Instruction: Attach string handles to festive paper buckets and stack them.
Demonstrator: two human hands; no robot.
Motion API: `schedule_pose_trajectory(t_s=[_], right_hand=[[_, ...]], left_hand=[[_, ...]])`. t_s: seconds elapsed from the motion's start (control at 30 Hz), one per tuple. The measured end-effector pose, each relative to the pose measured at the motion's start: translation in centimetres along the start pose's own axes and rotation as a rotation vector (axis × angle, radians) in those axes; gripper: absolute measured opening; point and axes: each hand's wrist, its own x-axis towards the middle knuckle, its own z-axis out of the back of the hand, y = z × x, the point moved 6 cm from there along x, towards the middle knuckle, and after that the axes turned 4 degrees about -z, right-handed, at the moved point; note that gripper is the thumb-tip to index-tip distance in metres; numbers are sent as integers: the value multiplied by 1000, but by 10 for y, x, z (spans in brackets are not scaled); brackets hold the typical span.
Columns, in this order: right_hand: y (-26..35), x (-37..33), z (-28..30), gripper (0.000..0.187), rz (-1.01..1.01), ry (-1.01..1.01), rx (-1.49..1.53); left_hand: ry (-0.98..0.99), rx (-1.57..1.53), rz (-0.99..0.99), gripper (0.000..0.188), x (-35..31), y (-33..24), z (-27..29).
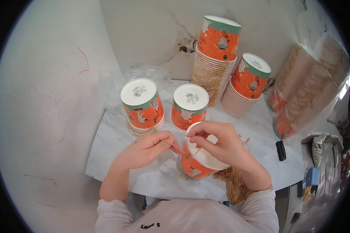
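Observation:
An orange paper bucket with a white inside stands in front of me, its opening up and tilted toward my right. Beside its left wall, my left hand is closed, with a thin tan string pinched between thumb and fingers. My right hand reaches over the bucket's opening, thumb and fingertips pinched together at the rim. A short thin string end shows just below those fingertips, so the hand seems closed on string. What lies right between the right fingertips is mostly hidden. A bundle of brown twine hangs by my right forearm.
Upside-down bucket stacks stand behind: a left one, a middle one, a tall one wound with twine and a right one. Bagged stacks lean far right. A black object lies on the grey-white table.

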Motion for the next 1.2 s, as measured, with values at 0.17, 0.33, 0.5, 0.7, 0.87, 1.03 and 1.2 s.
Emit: schedule_pose_trajectory(t_s=[0.17, 0.33, 0.5, 0.7, 0.87, 1.03, 1.2], right_hand=[[-12, 19, -13, 13, -76, 166, 18], [-29, 25, -11, 13, -38, 115, 85], [-57, 24, -8, 13, -150, 202, 272], [-61, 33, -11, 14, -61, 286, 309], [-65, 39, -18, 14, 11, 316, 242], [-68, 42, -24, 14, 3, 320, 230], [-65, 44, -26, 14, -24, 290, 204]], left_hand=[[-78, 79, 4, 27, 11, -3, 11], [-164, 96, 24, 24, 16, 15, 14], [-306, 152, 77, 24, 19, 14, 2], [-424, 375, 188, 27, 14, -4, -8], [-480, 441, 237, 28, 4, -6, -9], [-506, 448, 166, 21, 2, -12, -9], [-490, 414, 77, 21, 6, -4, 4]])
